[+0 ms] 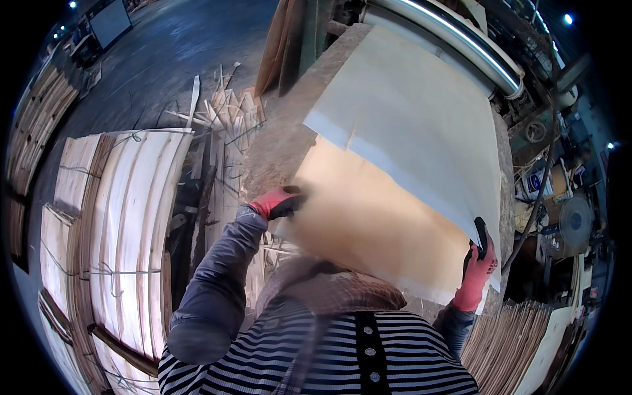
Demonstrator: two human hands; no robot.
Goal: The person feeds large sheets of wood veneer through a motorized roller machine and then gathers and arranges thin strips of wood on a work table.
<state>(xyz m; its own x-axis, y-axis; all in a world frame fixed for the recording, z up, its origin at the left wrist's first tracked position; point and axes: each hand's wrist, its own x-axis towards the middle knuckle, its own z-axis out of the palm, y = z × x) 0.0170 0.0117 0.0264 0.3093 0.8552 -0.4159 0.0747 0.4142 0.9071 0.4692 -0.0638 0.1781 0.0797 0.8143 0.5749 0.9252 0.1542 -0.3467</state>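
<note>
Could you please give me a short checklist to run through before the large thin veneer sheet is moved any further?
1. Left hand grips the large pale thin wood veneer sheet at its left edge: ok.
2. Right hand grips its right edge: ok.
3. Red and black gloves on both hands: ok.
4. Sheet free of cracks: cannot tell.
5. Sheet clear of the shiny metal roller: cannot tell.

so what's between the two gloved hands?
Head view: only the thin wood sheet spans from left hand to right hand; both grip its edges.
</note>
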